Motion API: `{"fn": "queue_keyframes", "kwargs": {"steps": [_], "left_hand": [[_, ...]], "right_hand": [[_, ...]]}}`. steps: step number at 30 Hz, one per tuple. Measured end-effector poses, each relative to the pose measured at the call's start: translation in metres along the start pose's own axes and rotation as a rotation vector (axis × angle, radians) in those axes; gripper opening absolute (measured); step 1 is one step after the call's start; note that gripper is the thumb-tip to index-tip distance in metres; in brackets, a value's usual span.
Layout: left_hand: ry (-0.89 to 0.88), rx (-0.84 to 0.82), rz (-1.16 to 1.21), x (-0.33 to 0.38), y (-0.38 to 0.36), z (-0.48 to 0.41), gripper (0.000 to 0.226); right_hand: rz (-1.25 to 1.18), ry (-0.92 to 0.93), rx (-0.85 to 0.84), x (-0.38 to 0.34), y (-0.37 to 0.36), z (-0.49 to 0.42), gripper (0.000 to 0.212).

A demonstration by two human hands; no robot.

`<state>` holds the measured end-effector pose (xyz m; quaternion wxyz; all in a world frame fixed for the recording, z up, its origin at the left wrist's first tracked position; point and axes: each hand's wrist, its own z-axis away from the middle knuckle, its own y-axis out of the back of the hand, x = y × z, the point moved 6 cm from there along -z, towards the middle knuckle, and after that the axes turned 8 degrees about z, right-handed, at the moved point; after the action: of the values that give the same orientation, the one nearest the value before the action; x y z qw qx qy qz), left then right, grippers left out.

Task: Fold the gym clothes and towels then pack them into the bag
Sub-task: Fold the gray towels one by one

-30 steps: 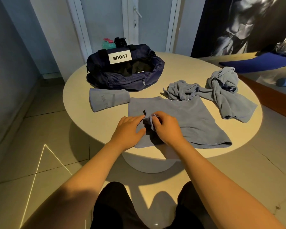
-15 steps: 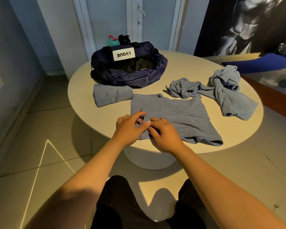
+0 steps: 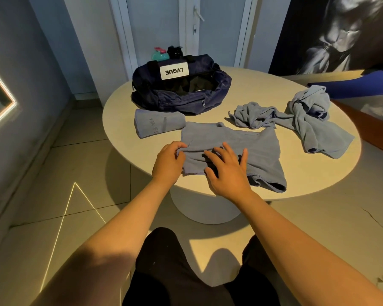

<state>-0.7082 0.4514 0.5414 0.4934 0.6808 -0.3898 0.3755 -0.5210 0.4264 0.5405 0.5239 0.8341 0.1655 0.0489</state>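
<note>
On the bench (image 3: pixel 296 96) near its front edge, the left hand (image 3: pixel 168 162) pinches the towel (image 3: pixel 241 140) by its left side and the right hand (image 3: pixel 228 171) presses it flat, fingers spread; mid-fold, it likely needs another fold before the bag (image 3: pixel 181 96).

- At the far left of the desk (image 3: pixel 230 89) we find the bag (image 3: pixel 181 96), with a bottle (image 3: pixel 160 54) and a second bottle (image 3: pixel 175 51) behind it.
- Just before the bag lies a rolled towel (image 3: pixel 158 122).
- To the right of the rolled towel, at the near edge, a flat cloth (image 3: pixel 241 140) lies spread. Our left hand (image 3: pixel 168 164) grips its left edge and our right hand (image 3: pixel 228 171) rests on it.
- Behind it and to the right lie a crumpled cloth (image 3: pixel 252 114) and a crumpled towel (image 3: pixel 314 122), touching.
</note>
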Motion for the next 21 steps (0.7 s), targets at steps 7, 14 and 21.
{"fn": "queue_keyframes", "kwargs": {"steps": [7, 14, 21], "left_hand": [[-0.131, -0.116, -0.077, 0.007, -0.012, 0.015, 0.045], [-0.142, -0.310, -0.549, 0.003, -0.032, 0.031, 0.044], [-0.220, -0.091, -0.748, 0.024, -0.031, 0.032, 0.040]], "right_hand": [[-0.001, 0.004, 0.028, 0.000, 0.004, 0.006, 0.055], [0.021, -0.011, -0.019, 0.007, 0.004, 0.014, 0.057], [0.064, -0.150, 0.081, 0.023, 0.026, 0.045, 0.043]]}}
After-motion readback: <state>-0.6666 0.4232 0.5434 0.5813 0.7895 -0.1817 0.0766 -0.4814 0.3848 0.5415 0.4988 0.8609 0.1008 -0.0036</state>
